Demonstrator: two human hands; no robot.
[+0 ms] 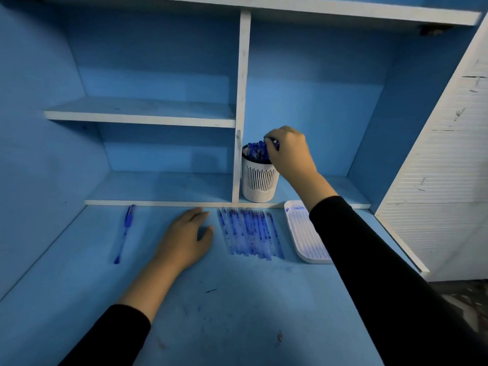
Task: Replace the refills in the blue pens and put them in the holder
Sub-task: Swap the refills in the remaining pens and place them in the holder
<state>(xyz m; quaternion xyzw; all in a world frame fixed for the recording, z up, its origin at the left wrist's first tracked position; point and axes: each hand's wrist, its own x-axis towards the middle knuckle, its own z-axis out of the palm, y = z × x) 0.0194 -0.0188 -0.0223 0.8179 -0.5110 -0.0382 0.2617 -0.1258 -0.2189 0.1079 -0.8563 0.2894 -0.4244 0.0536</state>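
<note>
Now: right hand (289, 151) grips blue pen (276, 143) atop white slotted holder (260, 178); left hand (184, 239) flat.

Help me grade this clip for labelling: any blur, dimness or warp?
Head view: wide-angle bows the shelf edges; light is dim, darkest over the near desk; the right hand gripping a blue pen at the holder looks soft; the left hand shadows the desk beneath its thumb.

One holder (260, 180) of several pens (256, 150), one loose pen (126, 231), one tray (299, 233), roughly a dozen refills (249, 232).

Blue desk (237, 313), white-edged shelves (140, 118)
</note>
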